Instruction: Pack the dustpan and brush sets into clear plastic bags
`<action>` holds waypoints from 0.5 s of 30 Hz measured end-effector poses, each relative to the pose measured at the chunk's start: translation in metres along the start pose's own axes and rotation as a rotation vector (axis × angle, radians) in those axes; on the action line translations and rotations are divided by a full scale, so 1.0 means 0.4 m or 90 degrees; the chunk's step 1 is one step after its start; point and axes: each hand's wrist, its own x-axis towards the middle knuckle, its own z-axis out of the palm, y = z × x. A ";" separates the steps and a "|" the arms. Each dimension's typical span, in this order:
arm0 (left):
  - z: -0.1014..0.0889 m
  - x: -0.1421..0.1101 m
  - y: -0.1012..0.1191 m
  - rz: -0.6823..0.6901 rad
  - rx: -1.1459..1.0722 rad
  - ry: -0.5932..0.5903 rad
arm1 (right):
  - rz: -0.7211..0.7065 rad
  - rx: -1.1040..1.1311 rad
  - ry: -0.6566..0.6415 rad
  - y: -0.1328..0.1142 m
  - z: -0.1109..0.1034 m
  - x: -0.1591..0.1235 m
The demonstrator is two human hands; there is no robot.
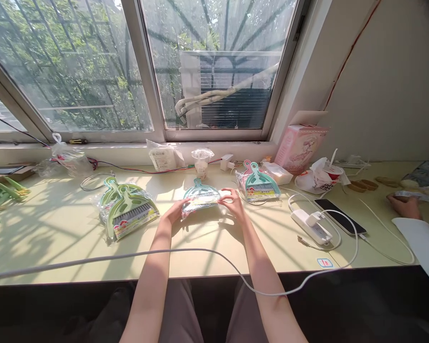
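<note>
A teal mini dustpan-and-brush set in clear plastic wrap (201, 196) lies on the pale green table (67, 233) straight ahead. My left hand (174, 212) grips its left edge and my right hand (232, 200) grips its right edge, fingers curled on the wrap. A stack of green wrapped sets (126, 208) lies to the left. Another pile of teal and pink wrapped sets (258, 185) lies to the right.
A white cable (93, 259) runs across the table's front edge to a power strip (311, 226) beside a phone (339, 216). A pink box (300, 147), cup noodles (321, 177), a plastic cup (201, 163) and bags line the windowsill. Another person's hand (403, 206) rests at far right.
</note>
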 end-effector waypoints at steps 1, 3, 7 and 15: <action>-0.002 -0.002 -0.001 -0.018 0.024 0.007 | 0.021 0.042 0.008 -0.003 -0.002 0.002; -0.004 -0.006 -0.003 -0.057 0.082 0.008 | 0.061 0.108 0.021 -0.008 -0.005 0.005; 0.001 -0.006 -0.006 -0.069 0.169 -0.063 | 0.109 0.153 0.066 -0.020 0.008 0.008; 0.039 -0.005 -0.016 0.001 0.115 -0.142 | 0.107 0.108 0.213 0.005 0.058 0.003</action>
